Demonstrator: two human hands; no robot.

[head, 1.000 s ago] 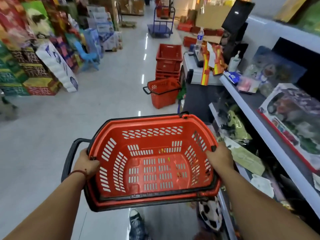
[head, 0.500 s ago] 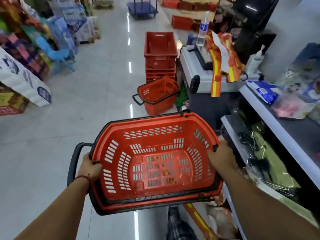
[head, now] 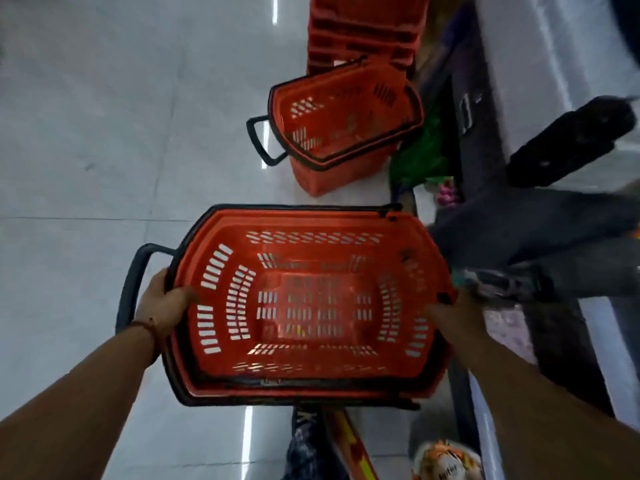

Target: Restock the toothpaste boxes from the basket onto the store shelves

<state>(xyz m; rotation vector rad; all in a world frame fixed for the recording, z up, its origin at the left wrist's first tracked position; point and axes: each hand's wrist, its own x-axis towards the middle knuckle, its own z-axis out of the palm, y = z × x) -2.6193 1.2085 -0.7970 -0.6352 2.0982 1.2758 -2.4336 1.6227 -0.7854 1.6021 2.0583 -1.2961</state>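
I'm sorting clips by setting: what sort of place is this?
Probably a shop: the left hand and right hand hold an empty red shopping basket, and more red baskets stand stacked ahead on a tiled floor.

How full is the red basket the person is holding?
Empty. The basket shows its slotted floor and walls bare all round, with nothing lying inside.

Red slotted basket [head: 311,306]; grey tiled floor [head: 104,133].

No words or numbers could be read anywhere. Dark lettering stood on the orange-and-white patterned ball [head: 446,460] at the bottom edge of the view, but blur left it illegible.
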